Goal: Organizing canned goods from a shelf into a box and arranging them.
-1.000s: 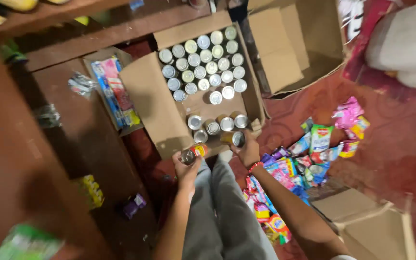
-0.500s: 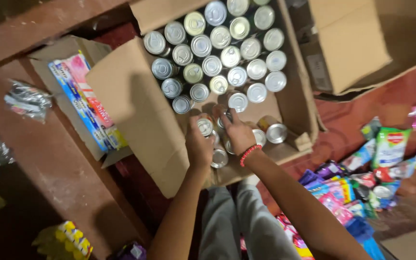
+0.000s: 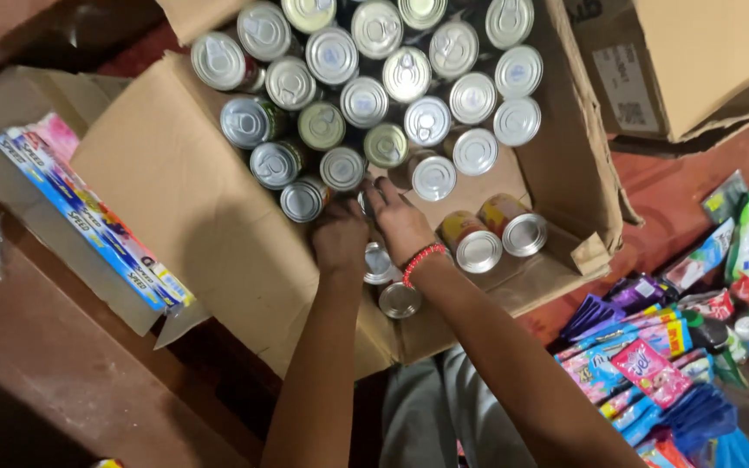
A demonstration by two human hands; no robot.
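Both hands meet inside the open brown cardboard box [image 3: 192, 217], low in its middle. The left hand [image 3: 340, 236] curls downward with its fingers bent, and the right hand [image 3: 400, 221], with a red beaded bracelet [image 3: 422, 260] on its wrist, presses close against it. Between the two grips sits a small silver-topped tin can [image 3: 364, 201], mostly hidden by the fingers; whether either grip truly closes on it cannot be told.

Just beyond the fingertips stand the packed rows of round tin cans with silver pull-tab lids [image 3: 392, 78], upright and touching one another, filling the far part of the box. The nearest of them, a can with a grey lid [image 3: 303, 199], lies just beside the left grip. To the right of the right grip, two cans with red and yellow labels [image 3: 496, 238] lie tilted on the box floor, touching each other. Under the wrists, nearer the person, two more silver cans [image 3: 389, 282] lie in the box.

Well to the left of the grips, a smaller cardboard box [image 3: 10, 113] holds long colourful flat packs [image 3: 88, 225]. Well to the right, bright sachet strips and pouches [image 3: 652, 364] lie heaped on the red floor [image 3: 678, 173].
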